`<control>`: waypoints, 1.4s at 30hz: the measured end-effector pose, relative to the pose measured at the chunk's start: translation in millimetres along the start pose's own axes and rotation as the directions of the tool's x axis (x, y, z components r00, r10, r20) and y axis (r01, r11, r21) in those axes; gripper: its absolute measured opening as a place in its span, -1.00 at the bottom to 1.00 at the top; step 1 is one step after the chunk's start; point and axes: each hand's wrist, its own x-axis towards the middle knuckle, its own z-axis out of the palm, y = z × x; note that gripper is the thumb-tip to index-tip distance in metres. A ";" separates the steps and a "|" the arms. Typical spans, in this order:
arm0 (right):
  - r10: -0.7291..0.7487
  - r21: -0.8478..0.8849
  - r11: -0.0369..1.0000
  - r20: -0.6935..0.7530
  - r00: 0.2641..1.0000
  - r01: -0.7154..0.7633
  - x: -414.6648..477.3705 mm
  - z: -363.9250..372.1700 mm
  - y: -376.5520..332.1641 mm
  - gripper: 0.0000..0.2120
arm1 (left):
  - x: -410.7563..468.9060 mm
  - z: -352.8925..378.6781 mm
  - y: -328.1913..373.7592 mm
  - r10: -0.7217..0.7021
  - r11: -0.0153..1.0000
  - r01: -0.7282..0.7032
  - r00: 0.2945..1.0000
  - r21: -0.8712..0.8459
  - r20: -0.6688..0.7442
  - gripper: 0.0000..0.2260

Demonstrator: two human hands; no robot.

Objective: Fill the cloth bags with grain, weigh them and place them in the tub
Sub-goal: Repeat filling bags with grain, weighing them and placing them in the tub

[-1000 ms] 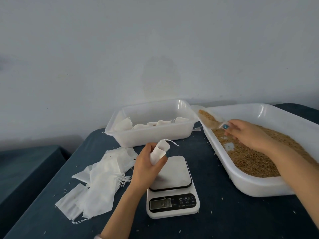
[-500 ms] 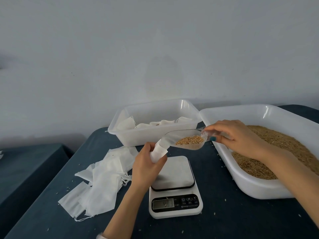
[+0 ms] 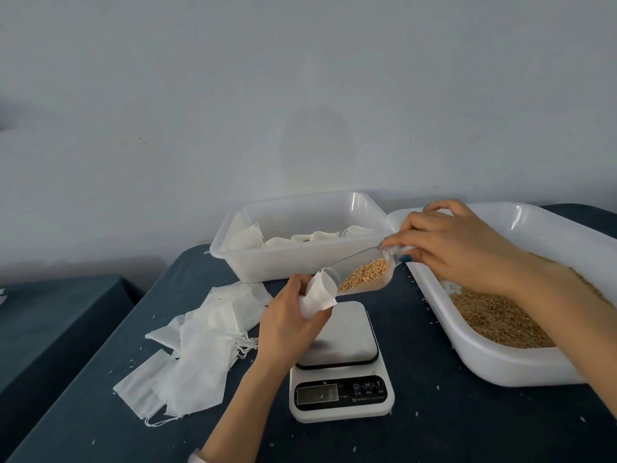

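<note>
Gripping the small white cloth bag (image 3: 317, 297) in our left hand (image 3: 287, 320) just above the white kitchen scale (image 3: 340, 362), we pinch the clear plastic scoop (image 3: 362, 280) of golden grain (image 3: 365, 274) with our right hand (image 3: 457, 248) and tip gently so nothing spills past the bag's mouth.

Both forearms (image 3: 567, 315) are bare. The right hand (image 3: 460, 248), up and right of the white digital kitchen scale (image 3: 340, 362), wears teal polish on its thumbnail (image 3: 405, 259). Down-left of that scale, a pale sleeve edge (image 3: 196, 458) shows on the left arm (image 3: 243, 406)

The open white cloth bag (image 3: 317, 297) touches a tilted clear scoop (image 3: 347, 269) of tan grain (image 3: 365, 274) (above the scale (image 3: 340, 362)).
</note>
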 end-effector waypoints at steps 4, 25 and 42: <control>-0.083 -0.096 0.992 -0.061 0.995 0.077 12.6 -13.7 -8.1 -0.71 | -0.6 0.4 0.4 0.014 0.999 -0.014 1.000 -0.030 0.025 -0.62; -0.194 -0.221 0.963 -0.182 0.964 0.152 29.8 -30.7 -9.4 -0.72 | -0.1 2.9 0.6 0.001 0.938 0.039 0.993 -0.345 0.114 -0.67; 0.025 -0.037 0.999 -0.083 0.996 -0.028 14.8 -16.2 1.0 -0.72 | -1.3 -2.9 7.7 -0.028 0.875 0.082 0.993 -0.478 0.118 -0.71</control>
